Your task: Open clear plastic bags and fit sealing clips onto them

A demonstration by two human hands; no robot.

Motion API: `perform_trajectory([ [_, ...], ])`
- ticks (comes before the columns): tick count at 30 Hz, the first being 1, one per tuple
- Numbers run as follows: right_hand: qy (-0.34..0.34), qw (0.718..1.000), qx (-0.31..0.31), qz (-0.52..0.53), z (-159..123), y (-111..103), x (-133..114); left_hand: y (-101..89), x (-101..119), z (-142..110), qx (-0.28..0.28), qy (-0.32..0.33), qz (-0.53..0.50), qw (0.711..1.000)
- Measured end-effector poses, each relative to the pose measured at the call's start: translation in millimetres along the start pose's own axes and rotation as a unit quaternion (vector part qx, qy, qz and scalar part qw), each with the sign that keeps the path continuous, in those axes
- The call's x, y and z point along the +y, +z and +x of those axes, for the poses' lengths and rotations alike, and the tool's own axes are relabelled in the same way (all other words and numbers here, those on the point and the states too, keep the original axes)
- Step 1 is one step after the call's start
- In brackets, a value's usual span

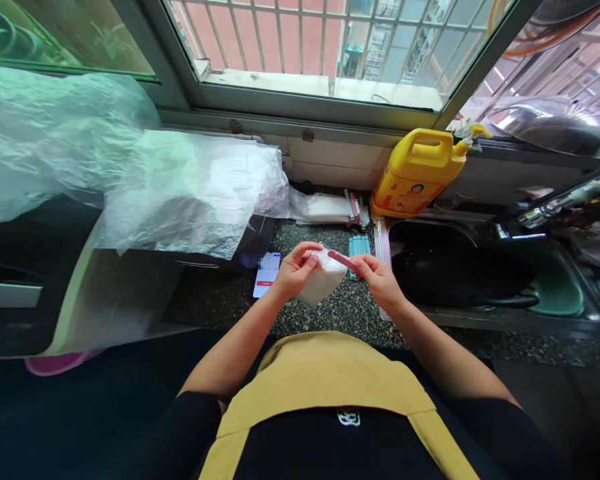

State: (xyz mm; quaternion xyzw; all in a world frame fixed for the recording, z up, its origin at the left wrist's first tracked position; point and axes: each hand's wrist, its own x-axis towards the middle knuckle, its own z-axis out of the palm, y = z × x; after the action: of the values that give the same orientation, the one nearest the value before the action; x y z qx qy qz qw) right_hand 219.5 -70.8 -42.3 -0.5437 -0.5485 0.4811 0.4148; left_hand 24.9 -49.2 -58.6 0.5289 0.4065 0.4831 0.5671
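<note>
My left hand (299,269) pinches the upper edge of a small white translucent bag (322,283), which hangs over the counter. In my right hand (379,281) is a flat pink stick (343,259), shaped like a bag sealing clip, gripped at one end. Its other end points left, at the bag's top; whether it touches the bag I cannot tell. Just behind my right hand lie several teal strips (360,245) side by side. Farther back, a stack of clear bags (325,208) lies with pink and teal strips (353,208) at its right end.
A phone (267,274) lies left of my left hand on the speckled counter (300,319). A yellow jug (416,175) stands at the back right, beside a sink (563,283) holding a black pan (460,273). Plastic sheeting (190,187) covers things at left.
</note>
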Motion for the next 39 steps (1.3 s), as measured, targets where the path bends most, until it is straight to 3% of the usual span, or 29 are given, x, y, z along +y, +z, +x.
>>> perform_trajectory([
  [5,0.018,0.999,-0.018,0.024,-2,2,-3,0.9,1,0,0.003,0.021,0.069,0.997],
  [10,-0.003,0.999,-0.014,-0.036,-2,3,1,1.9,1,-1,0.034,-0.007,0.082,0.996],
  [17,-0.048,0.991,-0.020,-0.127,0,4,7,4.5,-1,-1,-0.034,-0.044,0.078,0.995],
  [20,-0.089,0.982,-0.029,-0.162,-2,3,12,6.9,-3,-1,-0.030,-0.058,0.082,0.994],
  [24,-0.218,0.940,-0.020,-0.261,-3,0,19,8.6,-6,-1,-0.015,-0.057,0.101,0.993],
  [27,-0.323,0.869,0.035,-0.373,-3,-2,21,9.6,-11,-1,-0.016,-0.060,0.102,0.993],
  [29,-0.361,0.818,0.078,-0.440,-3,-4,21,10.5,-14,-1,-0.013,-0.060,0.102,0.993],
  [31,-0.384,0.786,0.093,-0.474,-4,-4,21,11.5,-16,-1,-0.008,-0.060,0.100,0.993],
  [33,-0.401,0.778,0.085,-0.476,-4,-4,22,12.2,-18,0,-0.003,-0.065,0.090,0.994],
  [39,-0.412,0.793,0.072,-0.442,-3,-2,25,11.4,-25,1,-0.004,-0.101,0.011,0.995],
])
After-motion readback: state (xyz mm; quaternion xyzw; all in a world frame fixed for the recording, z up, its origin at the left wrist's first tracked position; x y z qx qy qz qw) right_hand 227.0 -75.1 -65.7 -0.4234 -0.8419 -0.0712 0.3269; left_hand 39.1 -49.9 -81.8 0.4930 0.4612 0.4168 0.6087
